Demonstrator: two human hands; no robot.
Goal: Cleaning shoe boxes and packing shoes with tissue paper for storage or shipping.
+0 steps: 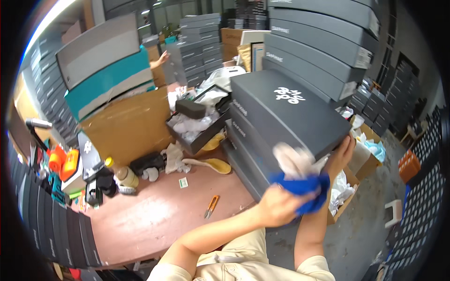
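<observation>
A blue cloth [307,189] is bunched in my left hand [277,206], whose fingers are closed. Above the cloth, a beige, whitish piece [295,160] is smeared by motion; I cannot tell its kind or whether it is part of the cloth. My right hand [343,157] grips the near right corner of a dark grey shoebox [281,110] with a white floral mark on its lid. Its thumb is hidden. This shoebox lies on top of a short stack at the table's right side. The cloth is in front of the box's near side.
On the pinkish table [140,210] lie orange-handled thread snips [212,206], a yellow insole-shaped piece [218,165] and a bottle [125,175]. An open box [201,136] holds crumpled paper. Tall shoebox stacks [318,42] rise behind. Another person's hand [161,59] shows farther back.
</observation>
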